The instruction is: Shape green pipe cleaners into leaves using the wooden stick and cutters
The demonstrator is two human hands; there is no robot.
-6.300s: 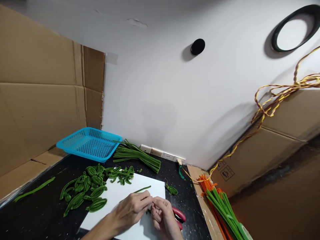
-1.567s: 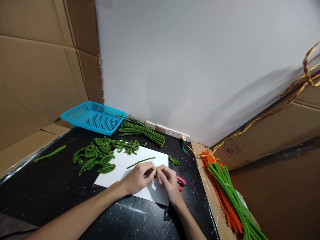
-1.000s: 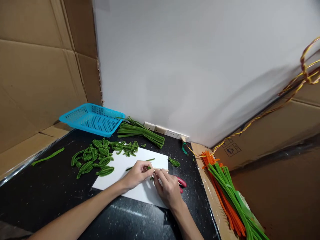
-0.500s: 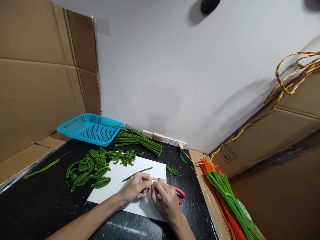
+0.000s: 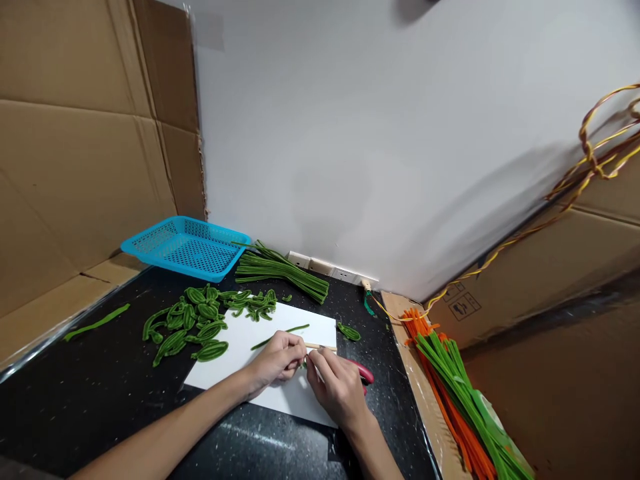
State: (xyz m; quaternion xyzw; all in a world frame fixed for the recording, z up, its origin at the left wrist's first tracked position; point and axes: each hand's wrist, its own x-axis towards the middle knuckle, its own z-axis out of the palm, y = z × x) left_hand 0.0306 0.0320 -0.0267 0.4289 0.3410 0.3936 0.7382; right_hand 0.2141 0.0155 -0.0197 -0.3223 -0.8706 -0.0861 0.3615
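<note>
My left hand point(image 5: 276, 363) and my right hand point(image 5: 336, 388) meet over a white sheet point(image 5: 250, 337) on the black counter. Both are pinched shut on a green pipe cleaner point(image 5: 281, 337), whose free end lies across the sheet toward the back. A thin wooden stick point(image 5: 323, 347) pokes out to the right from between my fingertips. Red-handled scissors point(image 5: 364, 374) lie just right of my right hand, partly hidden by it.
A pile of folded green pipe-cleaner leaves point(image 5: 200, 320) lies left of the sheet. Behind are a blue mesh basket point(image 5: 186, 245) and a bundle of straight green pipe cleaners point(image 5: 283, 269). Orange and green pipe cleaners point(image 5: 455, 393) lie on cardboard at right. Cardboard walls stand on both sides.
My hands have stayed pinched together over the sheet, working the green pipe cleaner round the stick. The view has tilted slightly down. The other things have not moved.
</note>
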